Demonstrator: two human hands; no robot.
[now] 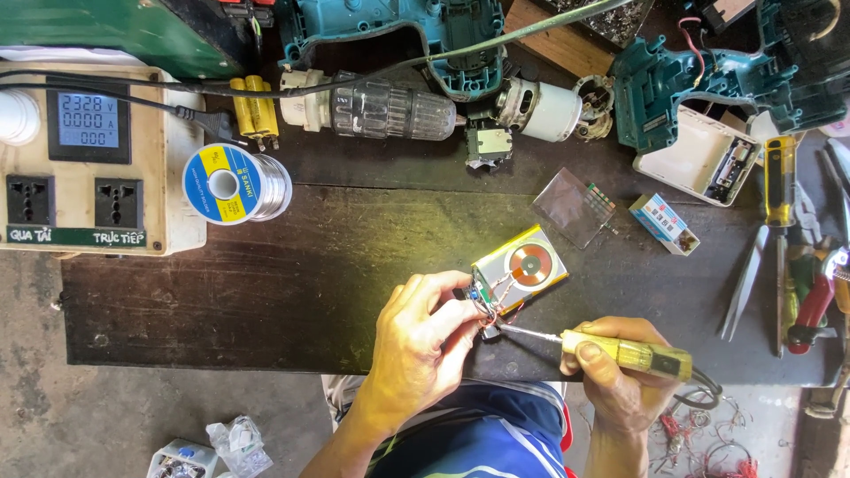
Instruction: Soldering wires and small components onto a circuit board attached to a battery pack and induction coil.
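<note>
My left hand pinches the near end of a small flat silver battery pack that carries a round copper coil and thin wires, lying on the dark wooden bench. My right hand grips a yellow-handled soldering iron, its metal tip pointing left and touching the wires at the pack's near corner beside my left fingertips.
A spool of solder wire stands at the left beside a cream power box with sockets and a digital meter. Teal drill housings, a chuck and a motor lie at the back. Screwdriver, tweezers and pliers sit at the right.
</note>
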